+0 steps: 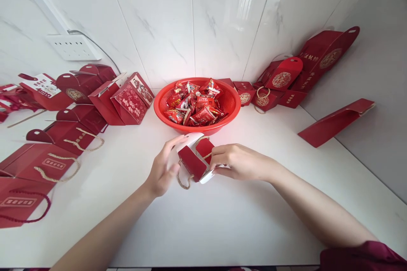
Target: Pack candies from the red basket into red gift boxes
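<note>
A small red gift box (pixel 193 163) with white flaps and twisted rope handles sits on the white table in front of me, its top open. My right hand (pixel 235 161) closes its fingers on the box's right side, at the white flap and near one rope. At the left side, my left hand (pixel 163 168) has its fingers stretched and the thumb apart, with the fingertips at the far white flap. Whether they press on it I cannot tell. Just behind the box stands a red plastic basket (pixel 159 112) heaped with red-wrapped snack packets (pixel 203 115).
Several red gift boxes (pixel 79 135) line the left side, some with rope handles. More boxes (pixel 280 76) are stacked in the back right corner. A flat red carton (pixel 335 123) leans by the right wall. A socket strip (pixel 73 47) is on the tiled wall.
</note>
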A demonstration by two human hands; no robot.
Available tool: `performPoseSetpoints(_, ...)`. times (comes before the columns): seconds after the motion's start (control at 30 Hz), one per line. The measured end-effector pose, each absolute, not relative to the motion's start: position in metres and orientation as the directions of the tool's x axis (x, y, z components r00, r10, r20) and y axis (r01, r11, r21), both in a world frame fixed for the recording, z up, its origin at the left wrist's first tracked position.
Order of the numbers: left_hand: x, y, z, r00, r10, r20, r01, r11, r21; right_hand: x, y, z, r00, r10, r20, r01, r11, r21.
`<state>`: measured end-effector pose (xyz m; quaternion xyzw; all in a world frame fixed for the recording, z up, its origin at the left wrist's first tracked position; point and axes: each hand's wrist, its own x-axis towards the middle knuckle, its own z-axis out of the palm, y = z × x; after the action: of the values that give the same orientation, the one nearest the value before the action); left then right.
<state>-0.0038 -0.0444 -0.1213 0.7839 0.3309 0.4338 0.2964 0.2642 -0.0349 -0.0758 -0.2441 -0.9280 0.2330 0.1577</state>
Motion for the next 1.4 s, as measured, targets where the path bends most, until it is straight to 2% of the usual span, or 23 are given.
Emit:
performPoseSetpoints(0.1,0.005,-0.052,-0.124,0.434,0.781,0.449,0.423,-0.617,0.663,0.257,-0.04,-0.078,-0.814,0.54,0.214,0.367,0.764,-0.53)
performPoseSetpoints(0.17,0.011,-0.057,-0.127,0.416,0.808,0.417,0.502,-0.587,0.636,0.253,-0.043,-0.079,-0.8,0.553,0.233,0.389,0.774,-0.5)
performPoseSetpoints(0.3,0.015,-0.059,-0.133,0.384,0.868,0.314,0.389,-0.461,0.798,0.246,-0.048,-0.075,-0.773,0.564,0.29,0.495,0.822,-0.281)
performPoseSetpoints(0.37,0.014,-0.057,-0.133,0.386,0.882,0.27,0.346,-0.41,0.844,0.244,-0.053,-0.073,-0.757,0.585,0.29,0.537,0.811,-0.232)
performPoseSetpoints(0.57,0.011,-0.055,-0.131,0.412,0.885,0.218,0.314,-0.362,0.878,0.244,-0.068,-0.072,-0.714,0.683,0.15,0.617,0.717,-0.324)
performPoseSetpoints(0.73,0.011,-0.057,-0.13,0.442,0.882,0.163,0.35,-0.337,0.874,0.243,-0.064,-0.079,-0.709,0.701,0.081,0.656,0.697,-0.29)
performPoseSetpoints(0.8,0.011,-0.056,-0.13,0.459,0.874,0.16,0.346,-0.342,0.874,0.243,-0.063,-0.077,-0.709,0.7,0.087,0.656,0.699,-0.286)
performPoseSetpoints(0.9,0.01,-0.055,-0.131,0.479,0.863,0.161,0.333,-0.348,0.876,0.247,-0.063,-0.067,-0.719,0.684,0.123,0.612,0.707,-0.354)
performPoseSetpoints(1.0,0.01,-0.054,-0.129,0.49,0.856,0.163,0.316,-0.349,0.882,0.258,-0.065,-0.053,-0.687,0.69,0.228,0.6,0.715,-0.357)
performPoseSetpoints(1.07,0.01,-0.054,-0.128,0.495,0.854,0.16,0.306,-0.344,0.888,0.267,-0.065,-0.046,-0.595,0.759,0.263,0.712,0.65,-0.266)
performPoseSetpoints(1.1,0.01,-0.053,-0.128,0.496,0.854,0.156,0.303,-0.338,0.891,0.272,-0.064,-0.044,-0.532,0.816,0.226,0.79,0.574,-0.214)
performPoseSetpoints(1.17,0.01,-0.053,-0.127,0.495,0.857,0.145,0.299,-0.324,0.897,0.279,-0.061,-0.043,-0.384,0.922,0.041,0.916,0.387,-0.106)
performPoseSetpoints(1.23,0.009,-0.054,-0.126,0.494,0.859,0.137,0.293,-0.313,0.904,0.284,-0.058,-0.043,-0.253,0.958,-0.137,0.967,0.254,-0.013)
performPoseSetpoints(1.27,0.009,-0.054,-0.125,0.495,0.859,0.131,0.29,-0.306,0.907,0.286,-0.056,-0.043,-0.213,0.962,-0.174,0.976,0.219,0.016)
performPoseSetpoints(1.33,0.009,-0.054,-0.125,0.499,0.859,0.116,0.292,-0.292,0.911,0.286,-0.054,-0.042,-0.183,0.972,-0.149,0.981,0.19,0.035)
performPoseSetpoints(1.4,0.009,-0.054,-0.124,0.501,0.859,0.105,0.299,-0.285,0.911,0.284,-0.055,-0.04,-0.208,0.976,-0.069,0.978,0.208,-0.007)
